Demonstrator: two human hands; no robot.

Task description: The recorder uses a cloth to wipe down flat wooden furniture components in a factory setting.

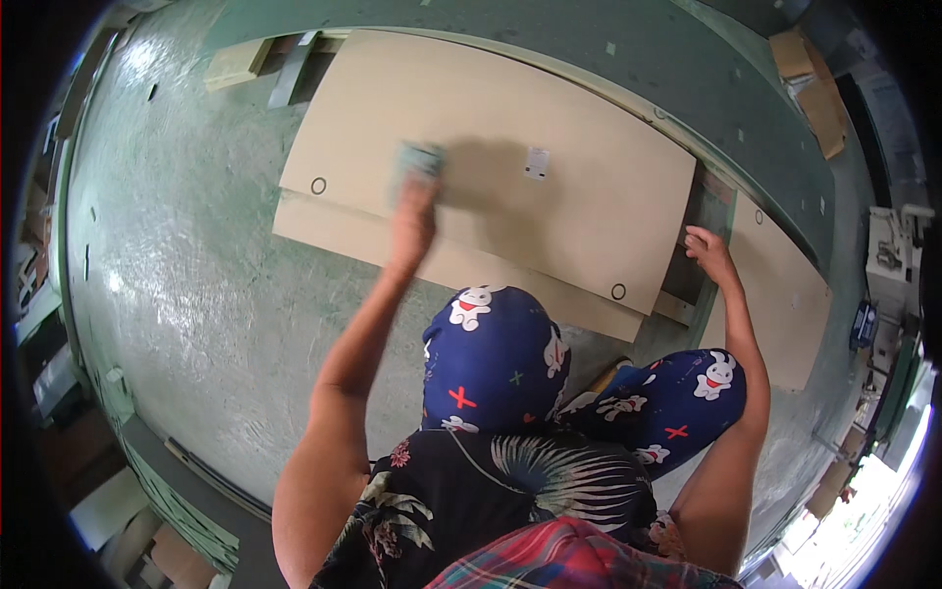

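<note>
Beige board (510, 187) is laid flat on green floor (196, 294), atop a second board | greenish pad (422, 159) is pressed near its left end by closed left hand (412, 221) | right hand (708, 250), fingers curled, is braced on right edge | progress: cannot be judged, surface looks uniform.

Beige board (510, 167); grey-green pad (420, 160); green floor (196, 275); blue trousers (491, 358), white rabbit print, red crosses.

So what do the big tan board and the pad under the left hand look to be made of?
Board: likely fibreboard or similar pressed wood, with a matte, even tan face and no visible grain. Pad under the left hand: grey-green and blurred, perhaps a sanding sponge or cloth; uncertain.
</note>
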